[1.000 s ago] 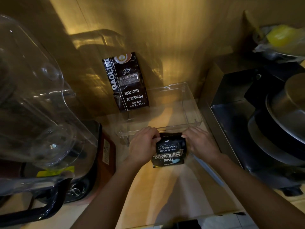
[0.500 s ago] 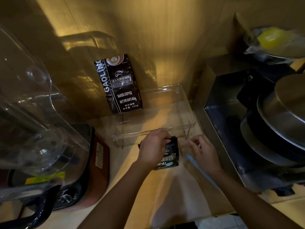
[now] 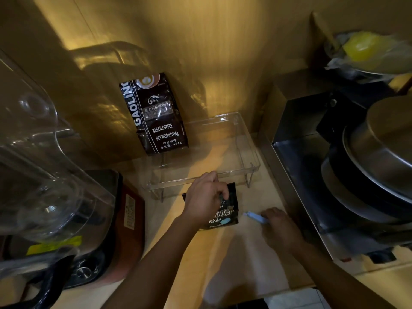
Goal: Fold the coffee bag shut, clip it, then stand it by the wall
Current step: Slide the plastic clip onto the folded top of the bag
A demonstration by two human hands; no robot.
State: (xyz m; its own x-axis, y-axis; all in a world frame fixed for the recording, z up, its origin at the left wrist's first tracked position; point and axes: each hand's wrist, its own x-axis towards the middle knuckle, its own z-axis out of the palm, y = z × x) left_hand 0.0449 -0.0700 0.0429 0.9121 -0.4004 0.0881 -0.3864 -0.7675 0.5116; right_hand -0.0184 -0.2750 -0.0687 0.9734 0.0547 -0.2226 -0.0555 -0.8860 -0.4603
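Observation:
A small black coffee bag point(image 3: 225, 214) with white and blue print lies on the wooden counter, just in front of a clear tray. My left hand point(image 3: 204, 197) presses down on its folded top and holds it. A long pale blue clip point(image 3: 255, 216) lies on the counter to the right of the bag. My right hand point(image 3: 279, 224) rests on the clip's right end, fingers closing around it. The wall point(image 3: 200, 52) rises behind the tray.
A larger black GAOLINO coffee bag point(image 3: 156, 114) leans upright against the wall. The clear plastic tray point(image 3: 247, 150) stands on short legs before it. A blender jar point(image 3: 44, 152) and its base fill the left. Metal pots and a steel tray point(image 3: 367, 163) crowd the right.
My right hand let go of the bag, moved right and came down on the blue clip. My left hand stayed holding the folded top of the bag.

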